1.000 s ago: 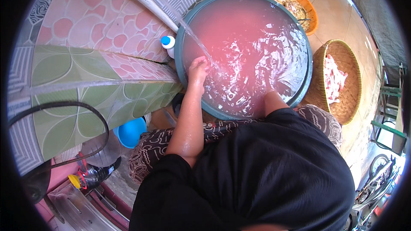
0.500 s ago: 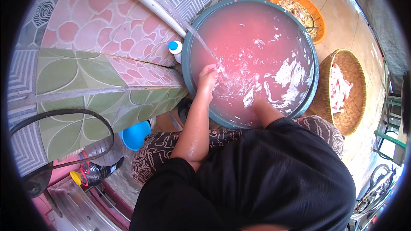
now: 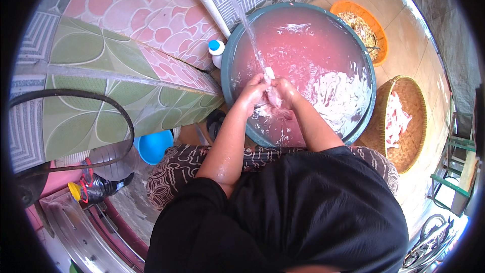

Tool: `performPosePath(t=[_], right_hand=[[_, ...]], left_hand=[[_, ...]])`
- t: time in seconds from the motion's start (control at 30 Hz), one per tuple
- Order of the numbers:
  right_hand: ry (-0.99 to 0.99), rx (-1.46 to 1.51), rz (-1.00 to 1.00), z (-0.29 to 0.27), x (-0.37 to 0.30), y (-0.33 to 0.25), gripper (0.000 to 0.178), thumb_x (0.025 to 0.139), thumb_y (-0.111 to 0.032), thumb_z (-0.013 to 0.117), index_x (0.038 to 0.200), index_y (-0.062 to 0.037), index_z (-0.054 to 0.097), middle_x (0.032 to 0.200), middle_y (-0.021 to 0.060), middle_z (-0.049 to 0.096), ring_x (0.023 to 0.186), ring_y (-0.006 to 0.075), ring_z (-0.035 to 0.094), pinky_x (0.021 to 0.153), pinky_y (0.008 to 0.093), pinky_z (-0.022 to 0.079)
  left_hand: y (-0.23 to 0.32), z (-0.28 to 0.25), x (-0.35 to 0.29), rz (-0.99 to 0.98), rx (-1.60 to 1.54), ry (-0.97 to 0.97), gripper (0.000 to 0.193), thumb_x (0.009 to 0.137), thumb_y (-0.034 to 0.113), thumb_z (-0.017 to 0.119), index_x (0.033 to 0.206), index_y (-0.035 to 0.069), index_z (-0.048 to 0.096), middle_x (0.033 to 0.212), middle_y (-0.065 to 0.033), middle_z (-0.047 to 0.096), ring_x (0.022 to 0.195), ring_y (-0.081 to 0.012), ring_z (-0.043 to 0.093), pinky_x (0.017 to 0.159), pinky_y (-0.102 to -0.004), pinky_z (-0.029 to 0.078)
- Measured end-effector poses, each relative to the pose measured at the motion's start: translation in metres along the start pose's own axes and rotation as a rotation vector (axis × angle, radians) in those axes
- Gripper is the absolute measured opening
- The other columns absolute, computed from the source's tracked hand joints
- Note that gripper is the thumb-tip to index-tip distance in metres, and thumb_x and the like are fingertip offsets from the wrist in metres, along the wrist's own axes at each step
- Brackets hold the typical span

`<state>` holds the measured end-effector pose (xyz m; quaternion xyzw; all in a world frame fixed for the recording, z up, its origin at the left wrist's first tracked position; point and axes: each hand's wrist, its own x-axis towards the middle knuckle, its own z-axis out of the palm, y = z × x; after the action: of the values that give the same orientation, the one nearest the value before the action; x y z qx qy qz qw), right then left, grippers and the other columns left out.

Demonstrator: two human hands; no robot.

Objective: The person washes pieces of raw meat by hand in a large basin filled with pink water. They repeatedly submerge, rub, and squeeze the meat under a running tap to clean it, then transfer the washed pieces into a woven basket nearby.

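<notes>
A pale piece of raw meat (image 3: 274, 97), possibly poultry, is held between my two hands just above pinkish water. My left hand (image 3: 254, 91) closes on its left side, and my right hand (image 3: 286, 92) grips it from the right. A thin stream of water (image 3: 247, 28) falls onto the meat and my fingers. Beneath them stands a large round teal tub (image 3: 228, 65), filled with cloudy pink water. Bright reflections cover the water's right side, and what lies below the surface is hidden.
A woven basket (image 3: 420, 121) holding raw meat pieces (image 3: 395, 121) sits right of the tub. Behind it is an orange basin (image 3: 382, 48) of scraps. At left are a white bottle with a blue cap (image 3: 217, 53), a pipe (image 3: 204, 0), a tiled ledge (image 3: 101, 83) and a blue bowl (image 3: 154, 147).
My right hand has come up out of the water and met my left hand under the stream. The piece of meat now shows between them. The view has shifted slightly.
</notes>
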<state>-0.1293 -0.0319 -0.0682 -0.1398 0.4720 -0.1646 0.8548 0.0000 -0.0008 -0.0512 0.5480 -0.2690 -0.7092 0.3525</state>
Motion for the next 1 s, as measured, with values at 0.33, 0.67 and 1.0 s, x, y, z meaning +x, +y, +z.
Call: performPosePath(t=[0.33,0.67,1.0], right_hand=[[0.258,0.008,-0.364,0.01,-0.013,0.002,0.047,0.082,-0.052,0.047,0.096,-0.007,0.055,0.085,0.0129,0.056,0.077,0.0264,0.054,0.063,0.0428,0.045],[0.256,-0.38,-0.647,-0.008,-0.018,-0.02,0.014,0.074,-0.014,0.059,0.083,-0.0074,0.05,0.073,0.003,0.052,0.065,0.0118,0.047,0.055,0.0273,0.039],[0.054,-0.937,-0.36,-0.011,-0.015,-0.017,0.018,0.069,0.002,0.056,0.085,-0.0041,0.049,0.061,0.0018,0.05,0.047,0.0096,0.043,0.042,0.0252,0.033]], left_hand=[[-0.001,0.029,-0.005,-0.096,-0.133,-0.061,0.041,0.087,0.035,0.05,0.118,0.01,0.039,0.092,-0.0057,0.054,0.075,-0.0165,0.055,0.064,-0.0299,0.046],[0.015,0.008,-0.008,-0.014,-0.015,0.064,0.022,0.087,0.024,0.05,0.104,0.01,0.051,0.076,-0.0014,0.054,0.051,-0.0055,0.04,0.04,-0.0195,0.03],[-0.01,0.001,0.008,0.112,0.082,0.398,0.02,0.088,0.022,0.049,0.086,0.003,0.056,0.061,-0.0033,0.053,0.042,-0.0092,0.044,0.034,-0.0239,0.029]])
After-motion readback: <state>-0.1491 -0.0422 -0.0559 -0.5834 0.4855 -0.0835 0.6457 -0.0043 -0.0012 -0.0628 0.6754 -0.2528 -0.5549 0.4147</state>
